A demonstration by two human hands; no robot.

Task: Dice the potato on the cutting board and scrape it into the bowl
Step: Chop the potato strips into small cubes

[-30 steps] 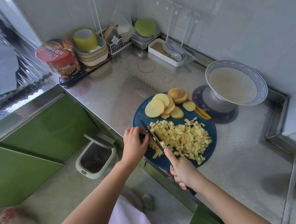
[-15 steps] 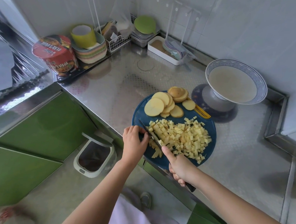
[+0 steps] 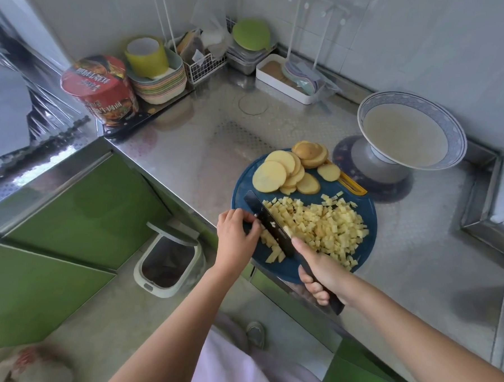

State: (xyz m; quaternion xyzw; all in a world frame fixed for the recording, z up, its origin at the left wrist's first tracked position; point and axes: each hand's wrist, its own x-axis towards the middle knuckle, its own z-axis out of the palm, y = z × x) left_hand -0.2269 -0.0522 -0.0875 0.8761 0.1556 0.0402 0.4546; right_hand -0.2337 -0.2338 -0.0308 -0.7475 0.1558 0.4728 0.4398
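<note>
Roughly half done, I'd say: a big pile of dice [image 3: 316,223] sits mid-board [image 3: 367,252], uncut slices [image 3: 286,172] are fanned at its far edge, a few strips [image 3: 274,250] lie by the knife [image 3: 272,224], and no potato shows in the bowl [image 3: 458,137], far right on the tabletop [image 3: 189,146]. Right hand [image 3: 322,270] fingers are wrapped round the handle; left hand [image 3: 237,234] fingers are curled onto the strips beside the blade. The knife's long axis runs diagonally, handle near-right past the board edge, tip pointing far-left.
</note>
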